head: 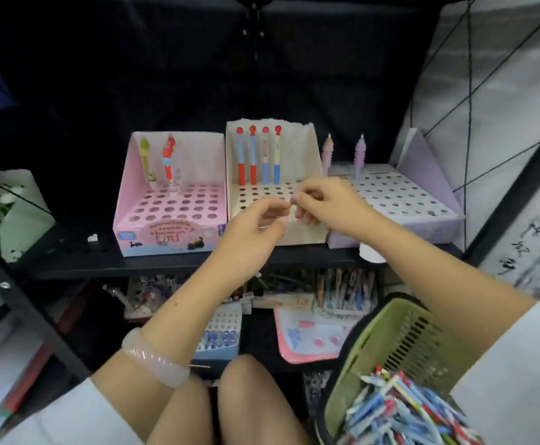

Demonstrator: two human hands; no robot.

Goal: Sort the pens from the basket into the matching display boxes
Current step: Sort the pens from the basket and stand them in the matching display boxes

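On the dark shelf point(79, 252), three display boxes are ranged.
Two pens are counted in the pink box point(166, 232), four in the cream box point(310, 155), two in the lilac box point(422, 216); something small, too blurred to name, is pinched between left hand point(255, 226) and right hand point(326, 203).

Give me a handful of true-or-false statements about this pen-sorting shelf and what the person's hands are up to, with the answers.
1. The cream display box in the middle holds four upright pens. True.
2. The pink display box is full of pens. False: only two or three stand at its back, and most holes are open.
3. The green basket of pens sits at the lower right. True.
4. The left hand is reaching into the basket. False: it is raised in front of the cream box, meeting the right hand.
5. The purple display box has two pens standing in it. True.
6. A bracelet is worn on the right wrist. False: it is on the left wrist.
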